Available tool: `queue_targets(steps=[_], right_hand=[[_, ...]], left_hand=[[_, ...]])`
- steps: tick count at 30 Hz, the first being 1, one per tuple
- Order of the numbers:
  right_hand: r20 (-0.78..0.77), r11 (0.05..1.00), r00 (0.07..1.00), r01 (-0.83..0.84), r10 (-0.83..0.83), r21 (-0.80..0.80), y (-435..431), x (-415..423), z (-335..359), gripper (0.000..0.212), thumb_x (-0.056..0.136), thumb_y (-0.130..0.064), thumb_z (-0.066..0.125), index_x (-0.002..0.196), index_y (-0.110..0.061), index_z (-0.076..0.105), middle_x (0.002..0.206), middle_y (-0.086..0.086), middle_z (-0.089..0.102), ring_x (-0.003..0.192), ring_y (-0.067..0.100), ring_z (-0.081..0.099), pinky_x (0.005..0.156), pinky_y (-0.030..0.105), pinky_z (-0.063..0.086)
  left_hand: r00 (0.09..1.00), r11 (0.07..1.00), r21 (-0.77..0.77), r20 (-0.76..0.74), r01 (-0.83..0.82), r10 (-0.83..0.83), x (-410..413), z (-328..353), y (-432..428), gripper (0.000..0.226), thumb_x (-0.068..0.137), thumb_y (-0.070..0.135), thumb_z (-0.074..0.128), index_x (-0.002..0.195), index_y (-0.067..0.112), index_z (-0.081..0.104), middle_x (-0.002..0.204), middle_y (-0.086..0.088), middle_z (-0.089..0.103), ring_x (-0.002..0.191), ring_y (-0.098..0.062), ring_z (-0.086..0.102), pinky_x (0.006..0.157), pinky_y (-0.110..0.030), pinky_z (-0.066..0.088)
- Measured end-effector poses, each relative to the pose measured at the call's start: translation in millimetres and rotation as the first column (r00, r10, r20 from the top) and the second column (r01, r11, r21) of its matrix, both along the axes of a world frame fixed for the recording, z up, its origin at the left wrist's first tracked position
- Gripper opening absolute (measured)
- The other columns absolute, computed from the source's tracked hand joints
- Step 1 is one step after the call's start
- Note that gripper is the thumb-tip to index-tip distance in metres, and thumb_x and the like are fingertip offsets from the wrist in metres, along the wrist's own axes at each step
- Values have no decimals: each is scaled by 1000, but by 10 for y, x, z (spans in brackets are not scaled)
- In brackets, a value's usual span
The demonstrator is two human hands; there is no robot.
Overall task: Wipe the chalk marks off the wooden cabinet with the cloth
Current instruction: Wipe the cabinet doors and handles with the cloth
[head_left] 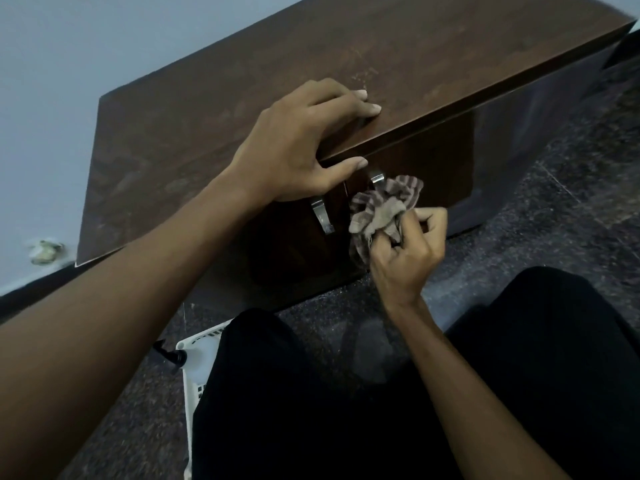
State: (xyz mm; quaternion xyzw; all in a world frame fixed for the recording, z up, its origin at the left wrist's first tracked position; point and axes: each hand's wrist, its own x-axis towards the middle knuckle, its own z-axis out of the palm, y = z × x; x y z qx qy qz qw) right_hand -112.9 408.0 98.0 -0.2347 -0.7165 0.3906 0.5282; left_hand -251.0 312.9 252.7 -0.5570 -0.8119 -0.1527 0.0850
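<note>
A low dark wooden cabinet (214,126) fills the upper middle of the head view. Faint pale chalk marks (362,75) speckle its top just beyond my left fingers. My left hand (298,147) rests on the front edge of the top, fingers straight on the surface and thumb over the edge. My right hand (408,251) grips a crumpled striped beige cloth (379,209) against the cabinet's dark front, close to two metal door handles (322,216).
A white plastic basket (197,368) stands on the speckled dark floor (554,188) by my left knee. My legs in black trousers (346,410) fill the bottom of the view. A pale wall (52,98) is behind the cabinet.
</note>
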Motion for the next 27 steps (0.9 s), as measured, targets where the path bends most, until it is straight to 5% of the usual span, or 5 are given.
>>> queue_targets(steps=[6, 10, 15, 17, 27], right_hand=[[112, 999, 994, 9, -15, 53, 29, -21, 363, 20, 87, -11, 71, 71, -1, 65, 78, 7, 48, 65, 4, 33, 54, 7, 31], [130, 988, 991, 1, -22, 156, 27, 38, 168, 17, 84, -4, 70, 69, 1, 63, 78, 10, 51, 63, 9, 41, 48, 17, 35], [591, 995, 801, -68, 97, -71, 78, 227, -639, 13, 86, -6, 70, 96, 2, 72, 90, 9, 54, 68, 13, 44, 61, 23, 35], [647, 985, 748, -54, 150, -165, 64, 313, -820, 15, 84, -5, 69, 97, 3, 71, 92, 9, 54, 75, 20, 50, 69, 23, 36], [235, 977, 951, -172, 198, -129, -305, 338, -339, 5, 84, 3, 67, 81, -1, 66, 90, 6, 54, 78, 10, 49, 61, 26, 46]], left_hand=[[1000, 1000, -6, 6, 0, 0, 13, -12, 17, 54, 90, 49, 69, 139, 25, 62, 140, 3, 61, 134, -15, 56, 100, -49, 53], [1000, 1000, -12, -4, -1, 1, 28, 2, 23, 56, 91, 51, 68, 140, 25, 61, 141, 3, 60, 135, -15, 54, 102, -48, 52], [1000, 1000, -14, -17, -4, 4, 30, 9, 17, 56, 91, 50, 69, 140, 25, 61, 140, 2, 60, 134, -16, 55, 101, -48, 53], [1000, 1000, -26, -20, -4, 3, 29, 13, 14, 56, 91, 51, 68, 140, 25, 60, 141, 2, 60, 134, -16, 55, 101, -48, 53], [993, 999, -27, -111, -35, 32, 116, 31, -21, 56, 92, 52, 66, 141, 26, 60, 141, 3, 61, 133, -15, 56, 97, -46, 56]])
